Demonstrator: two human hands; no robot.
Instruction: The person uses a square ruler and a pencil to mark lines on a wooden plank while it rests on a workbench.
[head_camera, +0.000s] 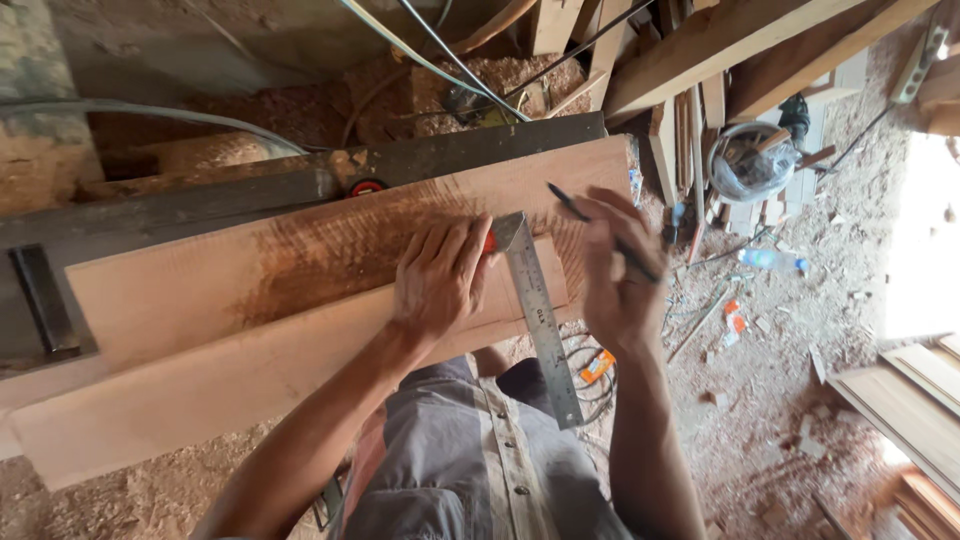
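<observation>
Two reddish wooden boards (250, 300) lie stacked on a dark workbench (180, 205). My left hand (440, 275) presses flat on the boards, holding down the red stock of a metal try square (540, 320). The square's steel blade runs across the near board and overhangs its edge toward me. My right hand (615, 280) hovers just right of the blade, shut on a dark pencil (600, 232) whose tip points up-left over the far board near the square's corner.
Sawdust covers the floor. Timber offcuts and planks (720, 50) pile at the upper right, next to a plastic bag of scraps (745, 165). Cables (470, 70) run over the bench. Light planks (910, 400) lie at the lower right. A plastic bottle (770, 260) lies on the floor.
</observation>
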